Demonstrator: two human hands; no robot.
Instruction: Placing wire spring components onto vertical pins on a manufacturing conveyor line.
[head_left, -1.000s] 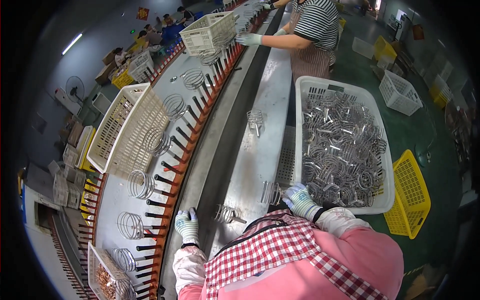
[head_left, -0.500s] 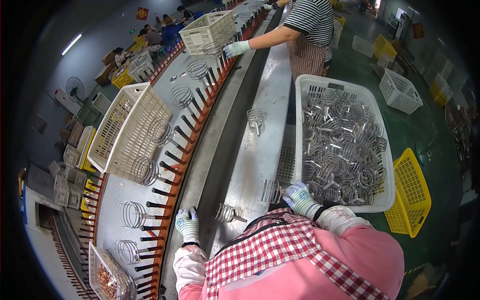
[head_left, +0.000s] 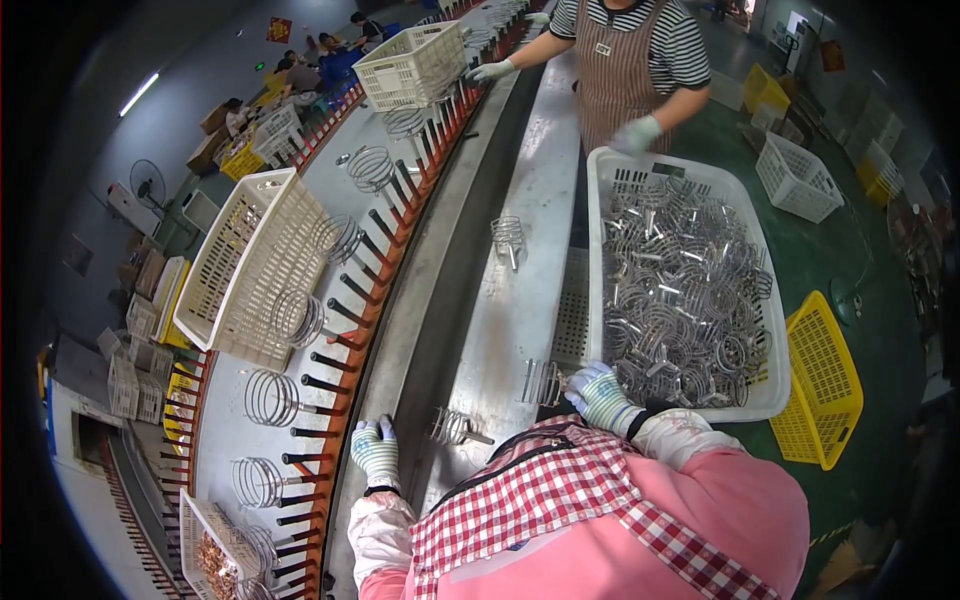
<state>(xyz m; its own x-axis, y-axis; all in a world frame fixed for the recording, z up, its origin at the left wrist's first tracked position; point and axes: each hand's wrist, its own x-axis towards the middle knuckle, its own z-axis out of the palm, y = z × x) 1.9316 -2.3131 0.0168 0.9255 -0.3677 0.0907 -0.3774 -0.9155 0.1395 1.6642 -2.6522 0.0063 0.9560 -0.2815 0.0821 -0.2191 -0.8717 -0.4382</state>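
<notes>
— What is the right hand [head_left: 598, 396] doing?

— It wears a striped glove and rests at the near left corner of the big white bin [head_left: 606, 190], the one full of shiny metal coils [head_left: 680, 300]. One coil [head_left: 541, 382] lies on the steel bench [head_left: 520, 300] just beside that hand. The fingers curl down over the bin's rim, but I cannot tell if they are pinching anything.

— And the left hand [head_left: 376, 452]?

— It lies flat near the close end of the bench, fingers spread, holding nothing. Another loose coil [head_left: 455, 428] sits just beside it, to its right. The line of red and black pegs [head_left: 340, 385] runs along the bench's left edge.

— How should a coil be picked up?

— I think it is best to take just one by its round loops, so it does not snag the others in the pile. Lift slowly. Keep the wrist low and the elbow close.

— Who is that at the far end?

— Another worker in a striped shirt, with a gloved hand [head_left: 636, 134] over the bin's far edge.
</notes>
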